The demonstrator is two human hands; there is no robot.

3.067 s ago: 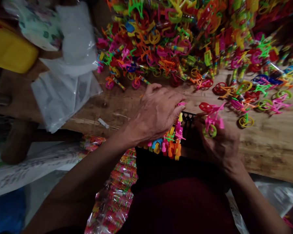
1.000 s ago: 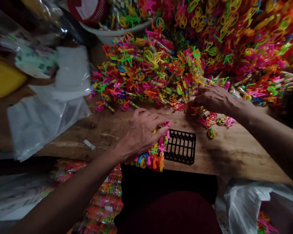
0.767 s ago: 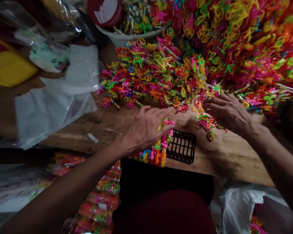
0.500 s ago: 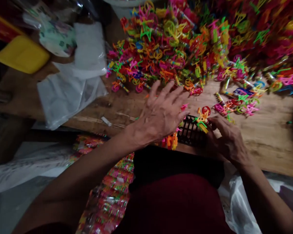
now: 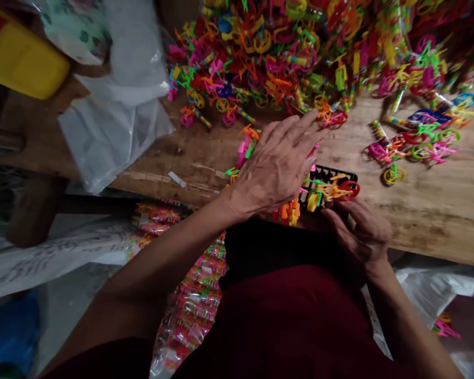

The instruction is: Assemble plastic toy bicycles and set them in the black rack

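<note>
My left hand [image 5: 275, 166] lies with outstretched fingers over a row of small plastic toy bicycles, which it partly hides. Pink and orange bits of that row [image 5: 291, 211] show beneath the palm. A black slotted tray [image 5: 335, 172] sticks out to the right of this hand. At its right end, my right hand [image 5: 359, 229] is closed on a toy bicycle [image 5: 332, 189] with an orange frame, a red wheel and a yellow wheel. The bicycle is over the tray's slots; whether it touches them I cannot tell.
A big heap of colourful toy bicycles [image 5: 276, 68] covers the back of the wooden table [image 5: 430, 210]. A smaller cluster [image 5: 422, 137] lies at right. Clear plastic bags [image 5: 110, 131] and a yellow container [image 5: 23, 63] are at left. Filled packs [image 5: 197, 295] hang below the table's edge.
My right hand has brought the toy bicycle down and left over the tray, turning it lengthwise. My left hand stays spread over the row. The camera view has shifted.
</note>
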